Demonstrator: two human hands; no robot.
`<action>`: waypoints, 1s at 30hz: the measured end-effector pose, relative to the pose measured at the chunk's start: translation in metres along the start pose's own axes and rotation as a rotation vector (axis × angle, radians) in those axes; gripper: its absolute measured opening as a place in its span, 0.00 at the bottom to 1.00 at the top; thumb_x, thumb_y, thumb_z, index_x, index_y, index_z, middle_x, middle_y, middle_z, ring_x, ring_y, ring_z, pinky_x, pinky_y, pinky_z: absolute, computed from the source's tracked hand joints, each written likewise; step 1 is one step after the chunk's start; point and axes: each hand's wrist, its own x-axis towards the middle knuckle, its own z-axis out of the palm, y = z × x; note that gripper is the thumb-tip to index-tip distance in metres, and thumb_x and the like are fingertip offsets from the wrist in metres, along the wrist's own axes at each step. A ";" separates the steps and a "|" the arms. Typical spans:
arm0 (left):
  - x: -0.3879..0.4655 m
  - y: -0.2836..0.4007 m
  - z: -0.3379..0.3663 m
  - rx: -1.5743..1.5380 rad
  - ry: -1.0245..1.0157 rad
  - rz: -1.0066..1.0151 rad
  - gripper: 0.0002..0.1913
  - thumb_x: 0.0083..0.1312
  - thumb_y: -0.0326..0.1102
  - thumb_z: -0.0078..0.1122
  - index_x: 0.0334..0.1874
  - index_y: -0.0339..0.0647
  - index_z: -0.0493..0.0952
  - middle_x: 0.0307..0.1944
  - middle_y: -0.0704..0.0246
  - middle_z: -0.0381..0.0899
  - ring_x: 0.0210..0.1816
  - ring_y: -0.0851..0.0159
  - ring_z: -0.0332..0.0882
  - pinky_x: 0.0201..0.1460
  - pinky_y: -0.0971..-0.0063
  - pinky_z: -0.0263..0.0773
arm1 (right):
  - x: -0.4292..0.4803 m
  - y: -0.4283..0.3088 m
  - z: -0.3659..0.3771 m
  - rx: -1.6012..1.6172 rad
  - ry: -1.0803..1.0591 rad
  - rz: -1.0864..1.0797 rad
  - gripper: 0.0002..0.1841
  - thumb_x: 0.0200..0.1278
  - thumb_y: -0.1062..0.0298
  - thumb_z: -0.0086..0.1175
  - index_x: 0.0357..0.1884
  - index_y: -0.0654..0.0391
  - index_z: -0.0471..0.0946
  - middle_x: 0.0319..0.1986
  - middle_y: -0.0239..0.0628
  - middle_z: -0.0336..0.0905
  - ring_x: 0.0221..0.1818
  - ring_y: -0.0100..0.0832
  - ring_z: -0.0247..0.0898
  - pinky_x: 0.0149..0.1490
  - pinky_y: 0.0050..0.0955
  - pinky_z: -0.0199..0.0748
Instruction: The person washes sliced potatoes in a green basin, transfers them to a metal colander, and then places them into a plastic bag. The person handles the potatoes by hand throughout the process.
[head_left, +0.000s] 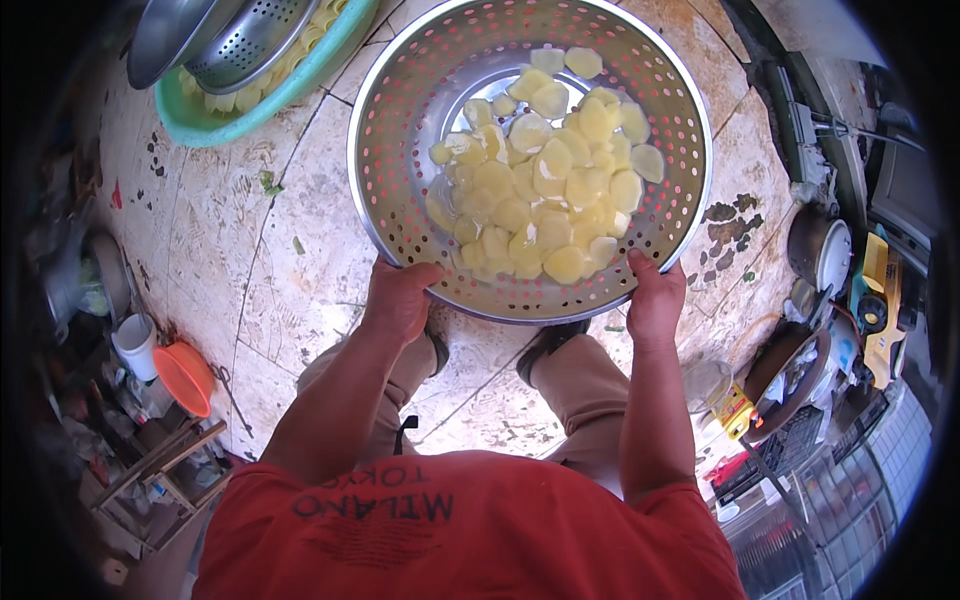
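A large perforated metal colander (390, 217) is held out in front of me above the tiled floor. Peeled pale-yellow slices, apparently potato (551, 161), lie heaped in it, wet and shiny. My left hand (401, 296) grips the near left rim, its thumb over the edge. At the near right rim my right hand (655, 296) holds on in the same way, thumb inside. A green plastic basin (206, 135) stands at the upper left with more pale slices (322, 22), and a second metal colander (247, 45) and a metal bowl (169, 37) rest over it.
An orange plastic bowl (184, 379), a white bucket (136, 345) and a wooden frame (161, 476) are at the left. On the right are a lidded pot (821, 244), a large round pan (814, 360) and a yellow toy vehicle (881, 307). Green scraps lie on the tiles.
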 end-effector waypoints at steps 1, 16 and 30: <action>-0.002 -0.002 -0.002 -0.029 -0.061 0.044 0.26 0.52 0.14 0.54 0.57 0.33 0.73 0.51 0.60 0.80 0.52 0.60 0.80 0.57 0.65 0.75 | -0.006 0.004 -0.001 0.032 0.003 0.001 0.18 0.62 0.78 0.53 0.56 0.67 0.73 0.49 0.39 0.79 0.48 0.30 0.76 0.55 0.28 0.72; -0.196 0.144 0.044 -0.047 -0.300 0.122 0.44 0.64 0.65 0.56 0.76 0.52 0.52 0.70 0.70 0.63 0.69 0.62 0.62 0.67 0.53 0.64 | -0.155 -0.155 -0.016 0.219 0.025 0.109 0.19 0.55 0.86 0.48 0.51 0.69 0.75 0.45 0.42 0.80 0.46 0.33 0.78 0.56 0.29 0.73; -0.306 0.270 0.222 0.023 -0.474 0.034 0.24 0.69 0.42 0.56 0.65 0.39 0.69 0.57 0.64 0.77 0.57 0.61 0.76 0.64 0.64 0.69 | -0.265 -0.312 -0.057 0.192 0.073 -0.031 0.18 0.53 0.83 0.50 0.48 0.66 0.75 0.40 0.40 0.81 0.39 0.31 0.77 0.46 0.26 0.75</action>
